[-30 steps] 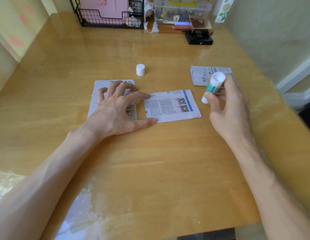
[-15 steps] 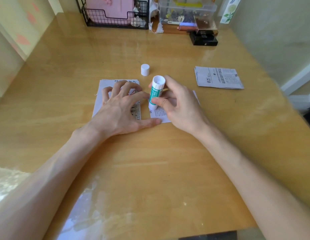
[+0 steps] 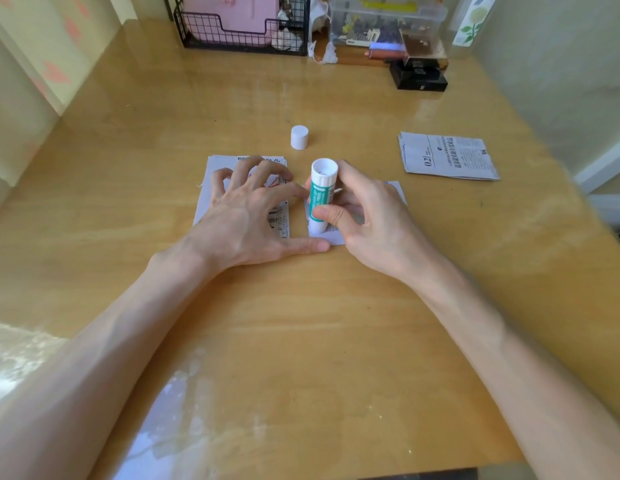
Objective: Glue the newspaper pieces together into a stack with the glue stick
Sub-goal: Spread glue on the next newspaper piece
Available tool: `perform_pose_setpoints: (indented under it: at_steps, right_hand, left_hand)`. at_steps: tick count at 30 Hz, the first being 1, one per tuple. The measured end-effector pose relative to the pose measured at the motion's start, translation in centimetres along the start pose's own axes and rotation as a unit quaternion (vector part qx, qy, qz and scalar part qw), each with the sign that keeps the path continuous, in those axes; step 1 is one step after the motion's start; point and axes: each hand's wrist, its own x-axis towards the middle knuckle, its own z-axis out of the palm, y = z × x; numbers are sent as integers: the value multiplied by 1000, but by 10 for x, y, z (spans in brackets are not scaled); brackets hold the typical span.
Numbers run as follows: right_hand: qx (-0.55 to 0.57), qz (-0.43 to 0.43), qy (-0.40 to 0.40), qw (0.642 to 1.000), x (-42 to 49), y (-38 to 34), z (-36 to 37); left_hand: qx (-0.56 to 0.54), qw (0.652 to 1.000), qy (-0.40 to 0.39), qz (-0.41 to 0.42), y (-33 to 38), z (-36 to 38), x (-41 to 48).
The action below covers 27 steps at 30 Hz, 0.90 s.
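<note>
Thin printed newspaper piece [image 3: 331, 238] lies flat on glossy wooden worktop [image 3: 301, 323], mostly hidden under right hand [image 3: 367, 220]. It is judged v. light, limp, easily torn or dragged by tacky glue, so best pinned flat near an edge, not pinched. Green-and-white plastic glue stick [image 3: 321, 195], rigid & light, is gripped mid-barrel by thumb and fingers, near upright, lower end apparently on the paper. Left hand [image 3: 246, 216] is spread, fingertips arched onto a 2nd piece [image 3: 215, 174], thumb laid by the first piece's near corner.
</note>
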Motion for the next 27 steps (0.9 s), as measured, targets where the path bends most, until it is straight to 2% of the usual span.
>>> perform_pose_setpoints:
  at_steps: [3,5,8,10,12,16,21,27]
  right_hand:
    - [19,21,-3,1000,-3,2,-2]
    - [85,40,13,996,-5,3,-7]
    - [201,58,82,974,-6,-1,-18]
    - [221,50,122,966,-3,-2,-21]
    - [203,41,133,969,1,0,-17]
    - [116,14,84,990,6,2,-2]
    - [30,0,37,999,9,0,5]
    - [5,2,12,1000,6,-3,3]
  left_hand:
    - [-11,1000,-1,3,-1,0,0]
    - [-16,1000,-1,1,-1,-1,0]
    - [-18,1000,-7,-2,0,-2,-1]
    - [-20,1000,-8,-3,0,-2,-1]
    - [-24,1000,-7,-2,0,-1,0]
    - [-25,1000,-12,3,-2,0,0]
    - [-20,1000,-13,10,-3,-2,1]
    - [-5,1000,-16,11,-3,-2,0]
